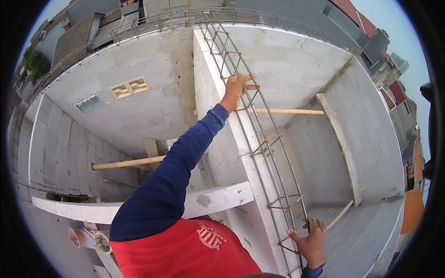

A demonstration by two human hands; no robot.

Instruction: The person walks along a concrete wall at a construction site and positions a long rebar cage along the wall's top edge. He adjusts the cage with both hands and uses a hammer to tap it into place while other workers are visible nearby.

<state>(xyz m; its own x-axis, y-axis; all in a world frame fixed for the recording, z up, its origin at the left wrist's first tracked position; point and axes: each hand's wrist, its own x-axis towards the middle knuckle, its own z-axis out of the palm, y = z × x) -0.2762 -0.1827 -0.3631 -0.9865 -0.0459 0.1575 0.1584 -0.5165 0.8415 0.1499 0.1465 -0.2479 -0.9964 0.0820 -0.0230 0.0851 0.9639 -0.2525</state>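
A long rebar cage (265, 145), made of thin steel bars tied with rusty stirrups, lies along the top of a white block wall (254, 178). It runs from the lower right to the far wall. My left hand (235, 90), at the end of a blue sleeve, is closed on the cage's bars beside a stirrup, farther along the wall. Much closer to me, my right hand (311, 242) has its thumb and curled fingers around the outer bar near the cage's near end. Part of that grip is hidden behind the hand.
Deep rooms drop away on both sides of the wall. Bamboo poles (130, 163) span them, and a plank (340, 139) leans at the right. A white beam (218, 199) meets the wall at left. More rebar (153, 22) tops the far wall.
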